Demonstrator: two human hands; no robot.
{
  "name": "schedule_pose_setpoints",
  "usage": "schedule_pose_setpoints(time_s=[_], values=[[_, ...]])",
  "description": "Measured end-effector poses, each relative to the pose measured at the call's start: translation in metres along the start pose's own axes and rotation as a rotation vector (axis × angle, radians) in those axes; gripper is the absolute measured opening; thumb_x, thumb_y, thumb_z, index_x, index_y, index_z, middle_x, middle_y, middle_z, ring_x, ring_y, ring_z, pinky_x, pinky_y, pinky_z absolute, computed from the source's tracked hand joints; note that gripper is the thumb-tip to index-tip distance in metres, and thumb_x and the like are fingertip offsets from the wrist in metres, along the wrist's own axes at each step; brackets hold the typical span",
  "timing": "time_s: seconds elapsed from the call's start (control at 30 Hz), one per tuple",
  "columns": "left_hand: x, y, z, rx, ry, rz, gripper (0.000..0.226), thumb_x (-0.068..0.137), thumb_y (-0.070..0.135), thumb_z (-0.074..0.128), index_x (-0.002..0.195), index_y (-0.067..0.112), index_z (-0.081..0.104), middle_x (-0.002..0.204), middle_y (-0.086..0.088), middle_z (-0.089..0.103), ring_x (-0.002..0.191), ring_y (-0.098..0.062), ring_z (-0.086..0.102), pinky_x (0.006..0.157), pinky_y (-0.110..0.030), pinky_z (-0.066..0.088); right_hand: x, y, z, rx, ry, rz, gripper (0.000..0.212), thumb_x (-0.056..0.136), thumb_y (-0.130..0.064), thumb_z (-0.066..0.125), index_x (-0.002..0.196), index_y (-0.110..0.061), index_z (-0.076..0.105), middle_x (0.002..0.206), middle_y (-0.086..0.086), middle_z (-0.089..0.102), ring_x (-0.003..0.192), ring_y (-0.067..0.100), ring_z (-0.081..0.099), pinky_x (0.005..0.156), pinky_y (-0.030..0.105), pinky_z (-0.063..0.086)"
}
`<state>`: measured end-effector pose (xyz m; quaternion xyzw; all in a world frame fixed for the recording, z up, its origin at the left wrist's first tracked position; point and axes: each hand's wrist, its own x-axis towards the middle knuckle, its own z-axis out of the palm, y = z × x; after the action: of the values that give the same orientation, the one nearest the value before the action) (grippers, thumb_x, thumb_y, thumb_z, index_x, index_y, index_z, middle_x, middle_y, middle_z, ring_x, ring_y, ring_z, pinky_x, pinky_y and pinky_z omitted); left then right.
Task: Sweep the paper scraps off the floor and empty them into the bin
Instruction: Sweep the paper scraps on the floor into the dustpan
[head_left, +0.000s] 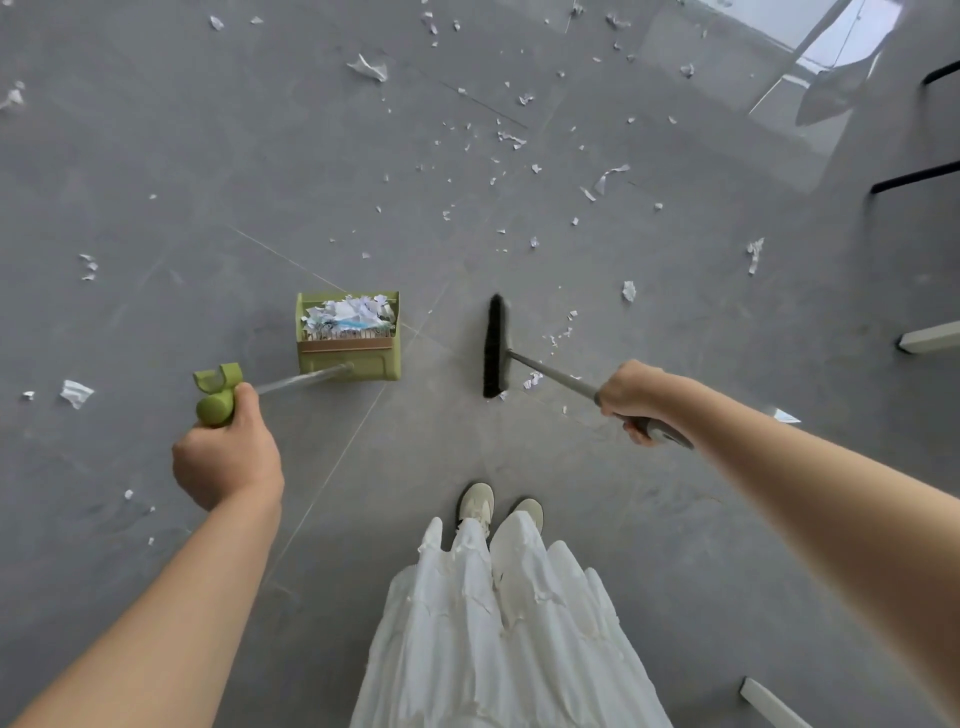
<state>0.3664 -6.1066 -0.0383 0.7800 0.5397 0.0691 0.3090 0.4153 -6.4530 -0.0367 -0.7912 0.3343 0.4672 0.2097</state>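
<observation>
Both fists curl round long handles, left hand (226, 457) on the dustpan (348, 335), right hand (631, 397) on the broom (496, 345); I judge the paper scraps (511, 139) featherlight, easily scattered.

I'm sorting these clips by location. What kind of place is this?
Probably an indoor room, perhaps an office or studio: large glossy grey floor tiles, black furniture legs at the right edge, and window light reflected on the floor.

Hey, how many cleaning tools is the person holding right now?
2. A green dustpan with scraps in it, its long handle gripped by the left hand, and a black broom to its right, held by the right hand.
</observation>
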Motion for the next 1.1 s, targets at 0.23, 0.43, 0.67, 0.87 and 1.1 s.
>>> schedule_pose_setpoints(time_s=[0.23, 0.43, 0.67, 0.87, 1.1], values=[[-0.007, 0.01, 0.001, 0.001, -0.067, 0.017, 0.056, 0.087, 0.047, 0.064, 0.095, -0.009, 0.069, 0.095, -0.034, 0.066, 0.093, -0.048, 0.062, 0.077, -0.046, 0.047, -0.016, 0.01, -0.016, -0.081, 0.068, -0.046, 0.005, 0.088, -0.005, 0.046, 0.085, -0.001, 0.048, 0.067, 0.015, 0.051, 0.056, 0.032, 0.049, 0.057, 0.034, 0.042], [-0.019, 0.029, 0.009, 0.003, -0.137, 0.041, 0.054, 0.089, 0.045, 0.064, 0.097, -0.007, 0.069, 0.1, -0.033, 0.066, 0.097, -0.046, 0.061, 0.077, -0.043, 0.045, -0.045, 0.019, -0.011, -0.246, 0.05, -0.124, 0.018, 0.092, -0.011, 0.044, 0.075, -0.006, 0.044, 0.056, 0.011, 0.055, 0.042, 0.025, 0.051, 0.045, 0.026, 0.042], [-0.033, 0.041, 0.021, 0.023, -0.189, 0.083, 0.053, 0.091, 0.045, 0.063, 0.097, -0.008, 0.069, 0.1, -0.032, 0.066, 0.098, -0.046, 0.061, 0.075, -0.041, 0.043, -0.042, 0.039, 0.005, -0.313, -0.015, -0.104, 0.012, 0.084, -0.01, 0.048, 0.074, -0.006, 0.043, 0.066, 0.014, 0.056, 0.04, 0.023, 0.048, 0.046, 0.025, 0.042], [-0.053, 0.056, 0.037, 0.019, -0.222, 0.114, 0.053, 0.091, 0.044, 0.062, 0.096, -0.009, 0.068, 0.1, -0.032, 0.066, 0.098, -0.046, 0.061, 0.073, -0.039, 0.039, -0.028, 0.069, -0.007, -0.419, -0.071, -0.004, 0.011, 0.087, -0.008, 0.045, 0.077, -0.006, 0.044, 0.065, 0.013, 0.051, 0.04, 0.021, 0.045, 0.04, 0.019, 0.036], [-0.094, 0.073, 0.063, 0.014, -0.218, 0.113, 0.05, 0.088, 0.046, 0.064, 0.087, -0.003, 0.066, 0.093, -0.029, 0.067, 0.091, -0.046, 0.062, 0.075, -0.044, 0.047, -0.007, 0.1, -0.065, -0.58, 0.033, 0.015, 0.016, 0.089, -0.012, 0.051, 0.075, -0.01, 0.044, 0.069, 0.007, 0.049, 0.048, 0.02, 0.046, 0.043, 0.024, 0.038]])
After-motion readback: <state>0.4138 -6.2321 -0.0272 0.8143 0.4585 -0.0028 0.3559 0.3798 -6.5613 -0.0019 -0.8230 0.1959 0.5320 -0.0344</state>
